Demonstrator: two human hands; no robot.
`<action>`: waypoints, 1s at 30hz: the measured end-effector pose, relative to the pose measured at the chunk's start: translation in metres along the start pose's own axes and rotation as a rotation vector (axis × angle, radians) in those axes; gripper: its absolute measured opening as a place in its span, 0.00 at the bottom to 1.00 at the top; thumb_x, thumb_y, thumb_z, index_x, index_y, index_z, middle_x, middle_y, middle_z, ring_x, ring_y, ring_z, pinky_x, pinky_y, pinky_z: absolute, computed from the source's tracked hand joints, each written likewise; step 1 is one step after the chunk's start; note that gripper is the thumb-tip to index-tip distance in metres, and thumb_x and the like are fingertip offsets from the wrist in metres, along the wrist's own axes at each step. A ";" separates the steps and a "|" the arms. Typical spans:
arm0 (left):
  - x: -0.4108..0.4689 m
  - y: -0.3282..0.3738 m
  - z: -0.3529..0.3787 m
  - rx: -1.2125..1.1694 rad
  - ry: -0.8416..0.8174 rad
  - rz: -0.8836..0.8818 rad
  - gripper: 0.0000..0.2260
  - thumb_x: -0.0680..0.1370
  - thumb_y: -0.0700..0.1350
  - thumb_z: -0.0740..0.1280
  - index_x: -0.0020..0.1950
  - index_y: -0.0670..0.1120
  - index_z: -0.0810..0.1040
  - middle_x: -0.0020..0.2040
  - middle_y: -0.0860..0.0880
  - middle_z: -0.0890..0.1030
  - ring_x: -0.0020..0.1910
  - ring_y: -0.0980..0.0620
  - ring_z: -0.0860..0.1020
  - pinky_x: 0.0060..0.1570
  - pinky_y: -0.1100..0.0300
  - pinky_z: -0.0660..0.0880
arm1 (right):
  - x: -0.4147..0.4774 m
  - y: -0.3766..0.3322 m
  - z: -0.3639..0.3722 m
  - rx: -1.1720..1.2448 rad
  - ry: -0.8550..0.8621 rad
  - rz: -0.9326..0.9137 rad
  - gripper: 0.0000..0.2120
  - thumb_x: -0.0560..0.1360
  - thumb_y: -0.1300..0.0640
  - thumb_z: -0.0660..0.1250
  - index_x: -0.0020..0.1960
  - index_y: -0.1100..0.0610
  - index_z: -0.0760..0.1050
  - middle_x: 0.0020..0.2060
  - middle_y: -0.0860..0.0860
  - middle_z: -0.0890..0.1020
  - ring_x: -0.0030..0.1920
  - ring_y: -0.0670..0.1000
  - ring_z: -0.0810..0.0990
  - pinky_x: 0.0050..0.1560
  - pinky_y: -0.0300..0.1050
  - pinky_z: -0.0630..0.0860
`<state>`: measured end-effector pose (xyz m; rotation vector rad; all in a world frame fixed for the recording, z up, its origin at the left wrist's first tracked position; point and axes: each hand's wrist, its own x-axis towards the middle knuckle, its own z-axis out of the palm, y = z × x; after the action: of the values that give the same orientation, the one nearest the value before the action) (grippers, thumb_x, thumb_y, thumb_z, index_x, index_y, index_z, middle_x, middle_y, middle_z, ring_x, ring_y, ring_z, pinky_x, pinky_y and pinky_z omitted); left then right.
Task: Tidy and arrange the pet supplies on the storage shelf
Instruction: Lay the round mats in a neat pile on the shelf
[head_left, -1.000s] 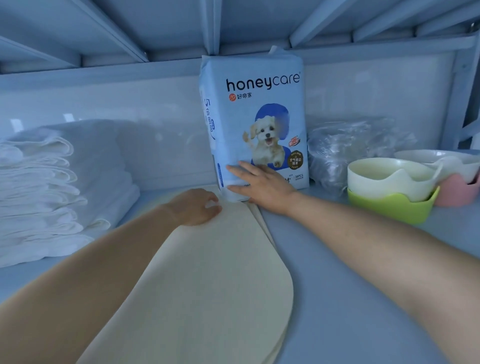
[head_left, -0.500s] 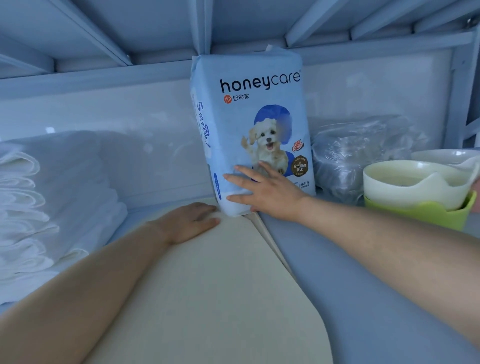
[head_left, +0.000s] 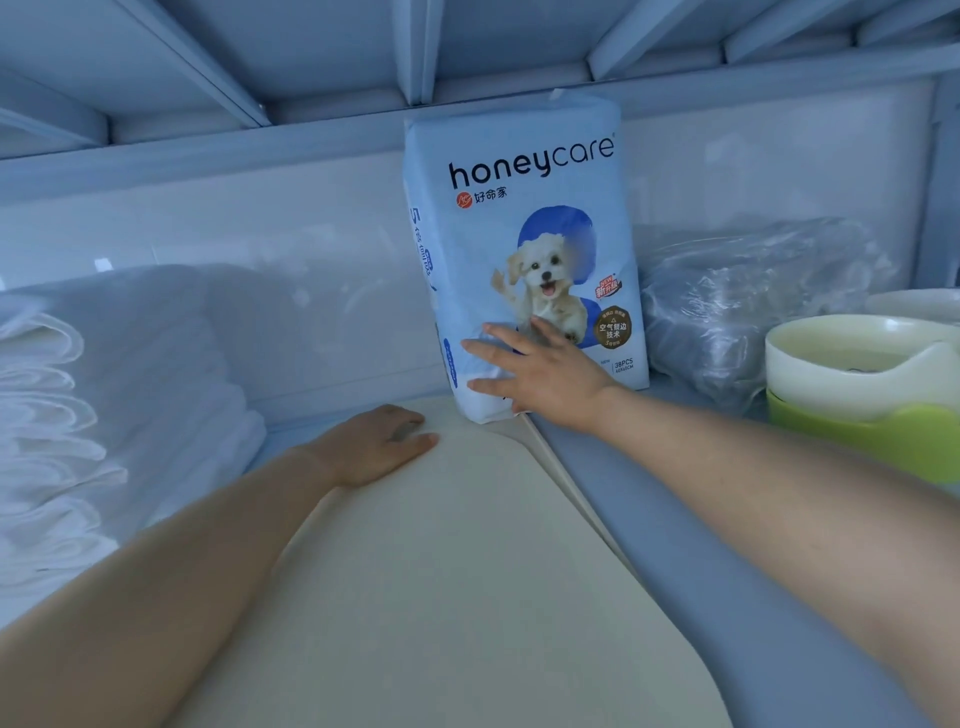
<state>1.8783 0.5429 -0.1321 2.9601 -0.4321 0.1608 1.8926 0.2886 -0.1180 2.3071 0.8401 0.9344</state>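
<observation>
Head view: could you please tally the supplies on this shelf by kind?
Honeycare pack: 1
Cream mat pile: 1
White folded-cloth stack: 1
Clear plastic bundle: 1
Bowls: 3 (cream bowl, green bowl, pale bowl at the right edge)
Total: 7

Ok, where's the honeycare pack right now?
In the head view the honeycare pack stands at the back of the shelf, centre-right, beside the plastic bag, the right hand pressing its lower front.

Right hand (head_left: 545, 374) presses pack (head_left: 519, 218); left hand (head_left: 374, 441) on mat (head_left: 441, 571)
</observation>
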 end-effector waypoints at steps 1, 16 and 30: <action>0.000 -0.001 0.001 -0.007 -0.003 -0.006 0.28 0.76 0.66 0.53 0.71 0.54 0.64 0.73 0.54 0.64 0.71 0.54 0.63 0.68 0.60 0.57 | 0.001 0.000 0.001 -0.005 -0.005 -0.002 0.27 0.77 0.50 0.62 0.73 0.44 0.57 0.76 0.50 0.46 0.75 0.54 0.44 0.69 0.64 0.54; -0.021 0.010 0.001 0.261 -0.035 -0.056 0.28 0.78 0.65 0.46 0.75 0.55 0.59 0.75 0.53 0.60 0.73 0.51 0.60 0.69 0.59 0.55 | -0.001 -0.003 -0.017 0.018 -0.077 0.026 0.28 0.78 0.62 0.59 0.74 0.44 0.56 0.76 0.49 0.41 0.75 0.55 0.40 0.69 0.63 0.55; 0.016 -0.007 -0.006 0.062 0.029 -0.055 0.17 0.82 0.49 0.53 0.69 0.47 0.69 0.69 0.46 0.69 0.68 0.49 0.66 0.65 0.61 0.59 | 0.000 -0.002 -0.009 0.047 -0.033 -0.007 0.27 0.79 0.62 0.57 0.74 0.45 0.55 0.76 0.50 0.40 0.75 0.55 0.39 0.70 0.64 0.52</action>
<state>1.8947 0.5463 -0.1249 3.0229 -0.3484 0.2148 1.8854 0.2915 -0.1140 2.3516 0.8640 0.8804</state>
